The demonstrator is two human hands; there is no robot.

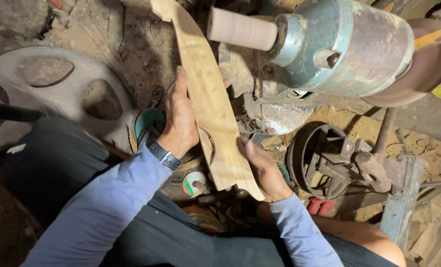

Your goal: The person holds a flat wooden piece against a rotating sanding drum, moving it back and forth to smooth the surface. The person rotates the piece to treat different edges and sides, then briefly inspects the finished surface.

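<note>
Below the sanding drum (pixel 241 28), my left hand (pixel 181 121) and right hand (pixel 262 170) both clamp the wooden board (pixel 210 99); its top's cut off, fingertips hidden behind it.

Blue sleeves, dark wristwatch (pixel 164 155)

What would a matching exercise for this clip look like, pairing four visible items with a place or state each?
Items:
1. wooden board
2. sanding drum
3. left hand
4. right hand

Descriptions:
A. sticks out of the grey-green motor housing
B. wears a dark wristwatch, pressed on the board's left edge
C. held between both hands, long and curved
D. grips the board's near end

Pairs: 1-C, 2-A, 3-B, 4-D
</note>
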